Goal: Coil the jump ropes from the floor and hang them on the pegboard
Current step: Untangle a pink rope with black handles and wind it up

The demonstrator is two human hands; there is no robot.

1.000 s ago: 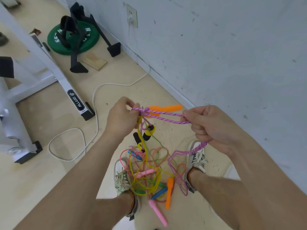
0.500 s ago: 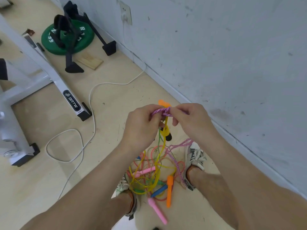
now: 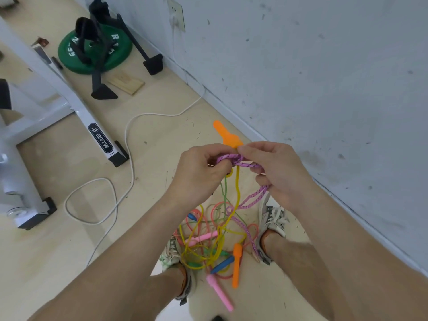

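Head view: jump ropes, mixed lot, part held, part on floor

1. Left hand point(image 3: 199, 174): fingers curled, pinching one end of a short bundle of purple braided rope point(image 3: 234, 158).
2. Right hand point(image 3: 280, 172): thumb and forefinger pinch the other end of the same bundle. The lower fingers curl round a purple strand that drops toward the floor point(image 3: 162, 135). The two hands are close together, almost touching.
3. Orange handle point(image 3: 225, 135): sticks up and away just behind the fingertips.
4. Yellow rope point(image 3: 237, 188): hangs from between the hands down into the pile, with a thin green strand beside it.
5. Rope pile point(image 3: 208, 239): loose tangle of yellow, red, green and purple cords on the floor between two sneakers point(image 3: 273, 218). A second orange handle point(image 3: 236, 262), a blue handle point(image 3: 223, 264) and a pink handle point(image 3: 218, 293) lie at its near edge.
6. Surroundings: grey wall point(image 3: 324, 66) to the right, white cable point(image 3: 129, 140) looping over the floor, white machine frame point(image 3: 76, 107) at left, green weight plate point(image 3: 118, 54) beyond it.
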